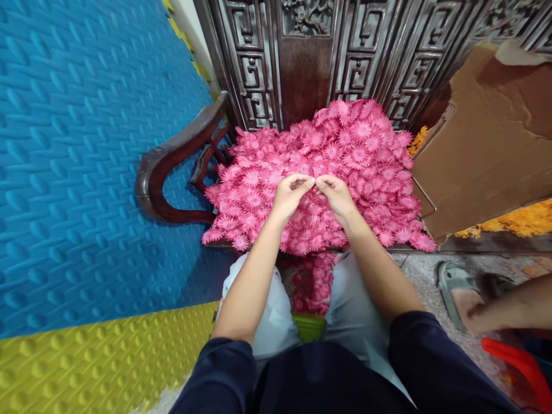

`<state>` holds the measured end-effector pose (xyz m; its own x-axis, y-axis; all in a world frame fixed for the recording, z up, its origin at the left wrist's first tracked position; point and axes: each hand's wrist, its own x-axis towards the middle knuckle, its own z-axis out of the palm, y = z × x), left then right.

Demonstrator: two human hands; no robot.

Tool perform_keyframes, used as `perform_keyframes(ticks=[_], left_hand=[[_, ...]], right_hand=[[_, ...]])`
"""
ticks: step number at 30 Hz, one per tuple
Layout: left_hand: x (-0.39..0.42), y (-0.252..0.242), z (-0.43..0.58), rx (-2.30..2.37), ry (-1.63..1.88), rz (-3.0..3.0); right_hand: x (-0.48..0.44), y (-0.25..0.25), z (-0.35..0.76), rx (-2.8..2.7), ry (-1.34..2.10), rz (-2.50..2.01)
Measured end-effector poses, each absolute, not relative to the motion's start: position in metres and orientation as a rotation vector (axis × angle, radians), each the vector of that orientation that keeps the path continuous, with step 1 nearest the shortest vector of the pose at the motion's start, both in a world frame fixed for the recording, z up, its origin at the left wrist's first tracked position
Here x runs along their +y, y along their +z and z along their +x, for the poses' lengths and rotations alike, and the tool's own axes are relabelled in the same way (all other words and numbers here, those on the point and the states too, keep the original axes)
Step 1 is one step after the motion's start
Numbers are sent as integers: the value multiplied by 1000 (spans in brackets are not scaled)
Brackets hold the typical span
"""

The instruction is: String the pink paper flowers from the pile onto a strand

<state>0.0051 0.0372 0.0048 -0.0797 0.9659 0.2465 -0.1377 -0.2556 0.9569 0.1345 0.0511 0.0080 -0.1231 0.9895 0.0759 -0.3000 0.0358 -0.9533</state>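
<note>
Both hands meet above a wide heap of pink artificial flowers [252, 198] piled on a dark wooden bench. My left hand [292, 192] is closed in a pinch, thumb against fingers. Facing it, my right hand [334, 194] pinches in the same way, its fingertips almost touching those of the left. Whatever sits between the fingertips is too small to name and blends into the pink behind it. More pink flowers [317, 282] lie lower down, between my knees.
A curved wooden armrest [150, 184] rises at the left, beside blue matting [86, 144]. Behind the heap stands a carved wooden backrest [306, 75]. Cardboard [483, 155] leans at the right over orange flowers [524, 219]. Another person's sandalled foot [468, 305] is at the right.
</note>
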Motion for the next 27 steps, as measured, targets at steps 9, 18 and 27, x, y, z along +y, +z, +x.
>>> perform_keyframes(ticks=[9, 18, 27], left_hand=[[33, 7, 4, 1182, 1524, 1417], [28, 8, 10, 1367, 1570, 1600], [31, 18, 13, 1275, 1612, 1093]], right_hand=[[52, 5, 136, -1185, 1369, -920], [49, 7, 137, -1255, 1336, -938], [50, 4, 133, -1286, 1328, -910]])
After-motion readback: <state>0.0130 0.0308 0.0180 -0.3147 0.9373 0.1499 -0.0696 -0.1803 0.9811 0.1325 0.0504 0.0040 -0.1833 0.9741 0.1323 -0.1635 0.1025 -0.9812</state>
